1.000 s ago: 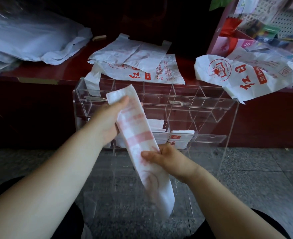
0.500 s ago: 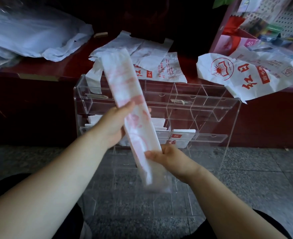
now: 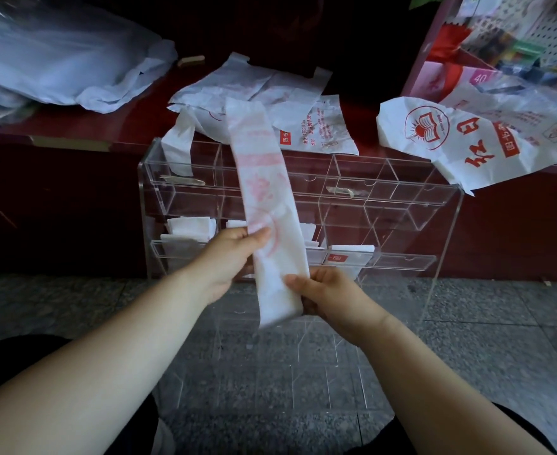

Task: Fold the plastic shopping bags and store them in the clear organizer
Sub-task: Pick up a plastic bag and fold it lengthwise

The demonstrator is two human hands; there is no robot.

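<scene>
A white plastic bag folded into a long narrow strip point(image 3: 264, 192) with faint red print stands nearly upright in front of the clear organizer point(image 3: 398, 195). My left hand point(image 3: 227, 261) pinches the strip about a third of the way up from its lower end. My right hand point(image 3: 323, 290) grips the bottom end. The organizer is a clear acrylic rack of open compartments; several folded bags point(image 3: 190, 228) sit in its lower row. Two unfolded printed bags lie on the red counter behind: one at centre point(image 3: 306, 126), one at right point(image 3: 467, 139).
A heap of pale plastic sheeting point(image 3: 57, 60) covers the counter's left end. A pink display rack with small goods point(image 3: 500, 44) stands at the far right. The organizer stands on a grey stone floor point(image 3: 483, 339), against the dark red counter front point(image 3: 57, 208). My dark-clothed knees are at the bottom corners.
The strip has been swung up from hanging low to standing nearly upright. My left hand slid down from its top end toward the lower part; my right hand now holds the bottom end.
</scene>
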